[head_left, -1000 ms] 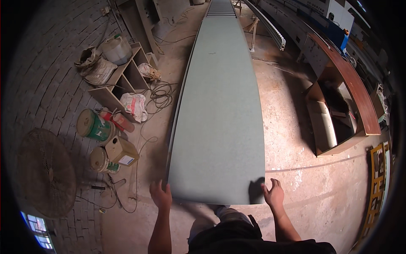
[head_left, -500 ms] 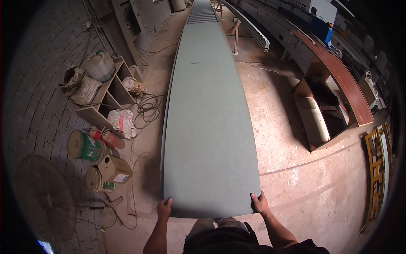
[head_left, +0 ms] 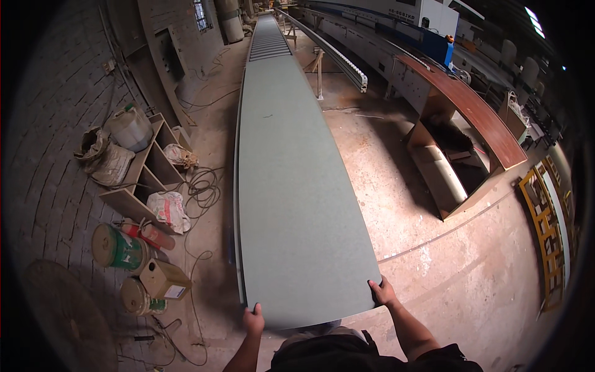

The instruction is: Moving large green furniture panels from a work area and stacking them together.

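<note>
A long grey-green board (head_left: 291,186) runs from just in front of me far up the room, its far end resting on a roller conveyor (head_left: 268,38). My left hand (head_left: 253,320) grips the board's near left corner. My right hand (head_left: 383,292) grips the near right corner. Both forearms come in from the lower edge, and the near edge of the board sits against my body.
Left of the board lie a wooden shelf unit (head_left: 145,173), sacks (head_left: 168,209), a green can (head_left: 118,248), a cardboard box (head_left: 166,280) and coiled cables (head_left: 203,189). A brown-topped open cabinet (head_left: 458,142) stands at right. A yellow frame (head_left: 545,229) leans far right.
The view has tilted up, showing more of the room ahead. The board's near edge and both hands sit lower in the picture, and my grip on the two corners is unchanged.
</note>
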Demonstrator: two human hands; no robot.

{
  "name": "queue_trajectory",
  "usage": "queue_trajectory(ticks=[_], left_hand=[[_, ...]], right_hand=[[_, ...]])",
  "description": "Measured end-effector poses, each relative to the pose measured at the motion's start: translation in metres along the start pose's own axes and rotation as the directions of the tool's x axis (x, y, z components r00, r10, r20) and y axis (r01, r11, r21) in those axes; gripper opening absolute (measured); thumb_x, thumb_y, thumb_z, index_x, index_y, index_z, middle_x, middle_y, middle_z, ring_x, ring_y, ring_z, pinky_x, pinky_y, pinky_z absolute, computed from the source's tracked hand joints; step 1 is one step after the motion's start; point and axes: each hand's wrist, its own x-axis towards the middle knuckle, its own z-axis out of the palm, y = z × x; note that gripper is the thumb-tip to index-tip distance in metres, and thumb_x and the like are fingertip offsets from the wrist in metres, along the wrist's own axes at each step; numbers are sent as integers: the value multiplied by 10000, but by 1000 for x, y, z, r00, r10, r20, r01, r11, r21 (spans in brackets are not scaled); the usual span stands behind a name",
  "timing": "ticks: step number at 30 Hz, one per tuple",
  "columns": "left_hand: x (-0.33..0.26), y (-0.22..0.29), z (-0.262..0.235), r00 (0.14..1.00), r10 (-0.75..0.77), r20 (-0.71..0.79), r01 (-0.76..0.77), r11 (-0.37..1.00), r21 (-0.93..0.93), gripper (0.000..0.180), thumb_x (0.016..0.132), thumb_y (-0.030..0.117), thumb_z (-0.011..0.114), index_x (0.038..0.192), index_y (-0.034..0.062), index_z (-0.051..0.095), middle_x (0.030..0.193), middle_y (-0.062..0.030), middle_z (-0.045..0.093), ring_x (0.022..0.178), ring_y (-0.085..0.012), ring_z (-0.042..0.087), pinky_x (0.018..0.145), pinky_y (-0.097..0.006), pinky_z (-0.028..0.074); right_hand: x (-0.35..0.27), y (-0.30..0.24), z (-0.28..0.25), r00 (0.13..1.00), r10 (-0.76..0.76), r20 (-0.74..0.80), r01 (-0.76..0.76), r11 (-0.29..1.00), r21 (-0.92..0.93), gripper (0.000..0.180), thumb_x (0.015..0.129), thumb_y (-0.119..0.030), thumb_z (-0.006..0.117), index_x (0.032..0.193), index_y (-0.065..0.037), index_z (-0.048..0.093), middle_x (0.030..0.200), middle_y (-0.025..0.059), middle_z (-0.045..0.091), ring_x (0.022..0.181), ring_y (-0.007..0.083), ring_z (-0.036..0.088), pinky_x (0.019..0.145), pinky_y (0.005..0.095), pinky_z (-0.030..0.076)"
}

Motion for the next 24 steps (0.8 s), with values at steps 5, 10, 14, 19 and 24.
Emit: queue_trajectory(ticks=[5, 10, 14, 19, 24], left_hand=[[-25, 64, -19, 801, 584, -135, -487, 766, 420, 675, 858, 367, 573, 1369, -20, 363, 1410, -276, 352, 1335, -410, 305, 1093, -512, 240], [-25, 68, -13, 699, 682, 214, -705, 609, 362, 685, 880, 412, 493, 1413, 17, 322, 1497, -243, 209, 1403, -395, 147, 1132, -543, 26], [-26, 68, -11, 689, 684, 241, -716, 587, 379, 688, 885, 410, 490, 1419, 16, 310, 1506, -240, 187, 1413, -386, 111, 1133, -540, 10], [-25, 62, -3, 679, 695, 237, -717, 559, 417, 714, 889, 417, 492, 1432, 6, 278, 1515, -243, 151, 1417, -386, 90, 1132, -539, 4], [-23, 53, 5, 667, 701, 252, -729, 544, 416, 719, 887, 425, 505, 1438, 25, 275, 1510, -242, 179, 1411, -398, 106, 1127, -547, 42]], right_hand=[[-8, -35, 4, 990, 50, -131, -92, 936, -339, 574, 886, -346, 602, 1262, 60, 452, 1062, 244, 627, 1016, 324, 605, 877, 379, 471], [-16, -43, 17, 957, 6, -291, -173, 814, -554, 627, 873, -457, 558, 1275, 13, 452, 1021, 277, 628, 976, 424, 602, 815, 454, 486], [-19, -38, 20, 942, -46, -332, -184, 758, -625, 683, 872, -542, 504, 1317, -28, 433, 1081, 261, 616, 1000, 400, 598, 836, 446, 482], [-18, -41, 12, 947, 63, -315, -244, 778, -579, 582, 857, -502, 555, 1152, -1, 571, 982, 244, 646, 927, 391, 622, 794, 430, 492], [-43, 0, -20, 905, 38, -424, -108, 984, -144, 382, 856, -325, 628, 994, 30, 663, 909, 194, 683, 859, 259, 672, 764, 329, 512]])
